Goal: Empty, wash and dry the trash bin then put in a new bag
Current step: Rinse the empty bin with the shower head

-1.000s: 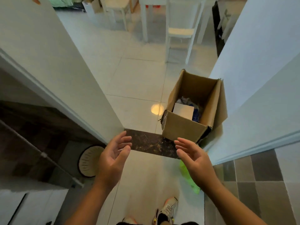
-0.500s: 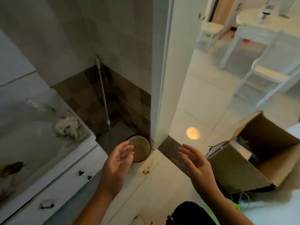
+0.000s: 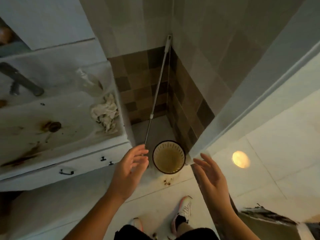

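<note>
Between the two hands, on the floor by the door frame (image 3: 199,149), stands the bin (image 3: 168,157), upright, mouth up, no bag visible. Left hand (image 3: 129,172) and right hand (image 3: 212,177) flank it, fingers spread, holding nothing; the left looks nearer its rim, just beside the mop handle (image 3: 156,94).

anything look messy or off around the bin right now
Yes. Dark crumbs or stains lie on the floor tile just in front of the trash bin, brown streaks mark the sink basin, and a crumpled rag sits in its corner.
</note>
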